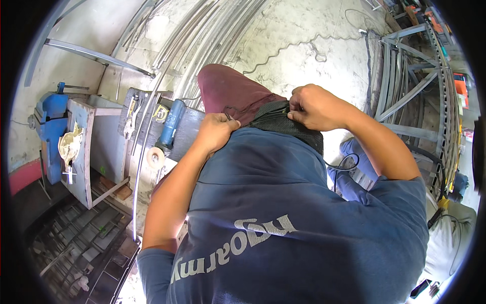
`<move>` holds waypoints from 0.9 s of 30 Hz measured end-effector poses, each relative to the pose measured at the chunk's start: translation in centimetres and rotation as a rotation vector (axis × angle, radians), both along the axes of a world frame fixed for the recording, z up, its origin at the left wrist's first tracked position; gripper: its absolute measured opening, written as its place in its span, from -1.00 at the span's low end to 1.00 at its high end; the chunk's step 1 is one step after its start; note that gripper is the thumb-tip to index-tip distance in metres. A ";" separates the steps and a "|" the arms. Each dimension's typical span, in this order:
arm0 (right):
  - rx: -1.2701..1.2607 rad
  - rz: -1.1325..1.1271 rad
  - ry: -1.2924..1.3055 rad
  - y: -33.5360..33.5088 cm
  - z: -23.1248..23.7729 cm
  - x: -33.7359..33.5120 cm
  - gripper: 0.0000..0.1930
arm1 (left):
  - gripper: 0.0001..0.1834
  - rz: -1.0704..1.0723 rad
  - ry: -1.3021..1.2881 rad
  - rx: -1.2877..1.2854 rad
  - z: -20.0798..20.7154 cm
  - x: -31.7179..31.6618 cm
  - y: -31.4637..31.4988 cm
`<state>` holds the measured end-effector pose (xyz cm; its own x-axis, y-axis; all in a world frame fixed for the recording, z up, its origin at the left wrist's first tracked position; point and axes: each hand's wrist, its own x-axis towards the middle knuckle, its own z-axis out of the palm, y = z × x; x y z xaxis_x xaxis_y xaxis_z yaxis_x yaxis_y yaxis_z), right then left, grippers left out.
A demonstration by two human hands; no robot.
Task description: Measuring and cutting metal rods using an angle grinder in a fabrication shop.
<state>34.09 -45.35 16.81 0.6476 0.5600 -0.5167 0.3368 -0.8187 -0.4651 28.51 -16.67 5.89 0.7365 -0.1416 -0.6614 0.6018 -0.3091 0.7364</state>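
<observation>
Pinching at the waist: both hands work at a black mesh pouch [276, 119] that lies at the center of the frame, between the hem of a navy T-shirt [263, 172] and maroon trousers [233, 93].
Left hand: closed tight, left of center [215, 133], thumb and fingertips together on what looks like a thin dark strap [231, 112]; the grip partly hides it.
Right hand: narrowed in a pinch, just right of center [320, 108], thumb and forefinger on the upper right of the mesh.
Pouch, done so far: it rests against the body with a hand at each end, so placing it at the waist appears complete.
Pouch, left to do: neither hand has let go, and no closed buckle or knot shows; handling looks unfinished, and whether anything is fastened cannot be told.
Black cable: looping out right of center [349, 161], beside the pouch; its attachment is hidden.
Blue angle grinder: untouched, left of center [172, 124], on a dark board [188, 137] near a yellow tape measure [161, 112].
Workshop around: a blue vise at far left [50, 137], long metal bars at upper center [202, 30].
</observation>
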 end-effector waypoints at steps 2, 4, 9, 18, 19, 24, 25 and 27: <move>0.025 0.025 0.007 -0.1 0.0 0.3 -0.80 | -0.75 -0.036 -0.003 0.011 0.4 0.1 0.5; 0.030 -0.018 0.165 -0.2 0.1 0.4 -0.79 | -0.71 -0.223 -0.104 -0.051 0.9 0.2 1.5; 0.064 -0.010 0.218 -0.7 0.1 0.8 -0.79 | -0.68 -0.278 -0.145 -0.078 0.8 -0.7 4.3; -0.084 -0.223 0.428 -6.1 0.3 1.7 -0.80 | -0.72 -0.344 -0.558 0.086 2.9 0.8 0.4; -0.026 -0.211 0.427 -6.4 -0.1 1.1 -0.80 | -0.72 -0.266 -0.673 -0.072 3.6 1.3 -1.2; 0.099 -0.357 0.169 -6.3 -3.0 -2.0 -0.70 | -0.85 -0.627 -0.984 0.043 6.4 2.9 -6.1; 0.068 -0.389 0.212 -6.4 -3.4 -2.2 -0.71 | -0.86 -0.836 -0.952 0.133 6.7 3.3 -6.3; 0.127 -0.403 0.219 -7.3 -3.7 -2.3 -0.75 | -0.84 -0.886 -0.960 0.104 7.5 3.5 -5.8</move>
<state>31.76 -52.65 13.15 0.7095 0.3537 -0.6095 -0.1136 -0.7962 -0.5943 31.96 -22.45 13.35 0.6010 -0.7985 0.0342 -0.5817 -0.4077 0.7039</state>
